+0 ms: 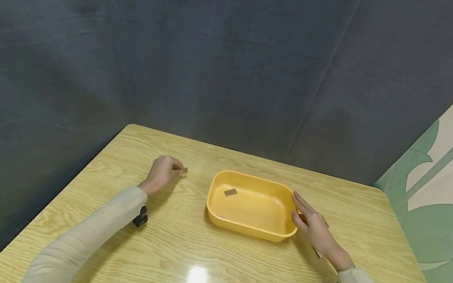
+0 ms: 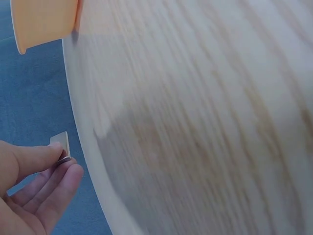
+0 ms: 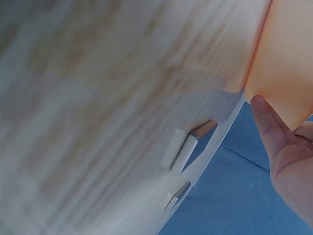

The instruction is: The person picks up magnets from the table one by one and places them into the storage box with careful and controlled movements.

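My left hand (image 1: 163, 171) is off the left side of a yellow plastic basin (image 1: 252, 208), pinching a small flat rectangular metallic piece (image 1: 184, 170) between thumb and fingers. In the left wrist view the held piece (image 2: 61, 144) shows a pale upper face and a shiny lower edge. A similar grey piece (image 1: 230, 192) lies inside the basin, toward its left. My right hand (image 1: 313, 225) holds the basin's right wall, with the fingers along the outside and the thumb over the rim. The basin's wall (image 3: 286, 58) fills the corner of the right wrist view.
Beside my right hand, a larger folded-looking piece (image 3: 188, 147) and a smaller one (image 3: 177, 196) lie on the wooden table (image 1: 175, 255), partly hidden in the head view. A dark curtain (image 1: 237, 65) hangs behind the table; a painted wall (image 1: 439, 205) stands at the right.
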### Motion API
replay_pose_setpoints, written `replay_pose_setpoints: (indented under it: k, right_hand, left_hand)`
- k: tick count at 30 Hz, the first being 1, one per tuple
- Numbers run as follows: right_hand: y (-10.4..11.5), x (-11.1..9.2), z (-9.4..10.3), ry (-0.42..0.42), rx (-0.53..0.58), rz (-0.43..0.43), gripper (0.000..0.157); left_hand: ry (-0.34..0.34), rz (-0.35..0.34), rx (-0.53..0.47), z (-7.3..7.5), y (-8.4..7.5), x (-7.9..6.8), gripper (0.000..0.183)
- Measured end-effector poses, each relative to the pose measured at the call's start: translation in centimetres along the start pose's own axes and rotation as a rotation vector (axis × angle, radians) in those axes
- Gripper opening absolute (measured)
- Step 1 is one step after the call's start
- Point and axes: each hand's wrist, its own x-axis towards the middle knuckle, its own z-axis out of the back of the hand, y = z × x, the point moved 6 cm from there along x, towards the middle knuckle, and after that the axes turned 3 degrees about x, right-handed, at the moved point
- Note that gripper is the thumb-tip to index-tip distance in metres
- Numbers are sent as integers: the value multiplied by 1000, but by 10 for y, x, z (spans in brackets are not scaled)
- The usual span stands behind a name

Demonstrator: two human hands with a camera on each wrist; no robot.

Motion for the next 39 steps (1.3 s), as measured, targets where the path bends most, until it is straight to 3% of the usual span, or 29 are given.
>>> replay_pose_setpoints:
  k: [39]
  right_hand:
    - [2,1,1,14,22,-13,47]
  left_hand:
    - [-66,-1,-86,13,-41,13,11]
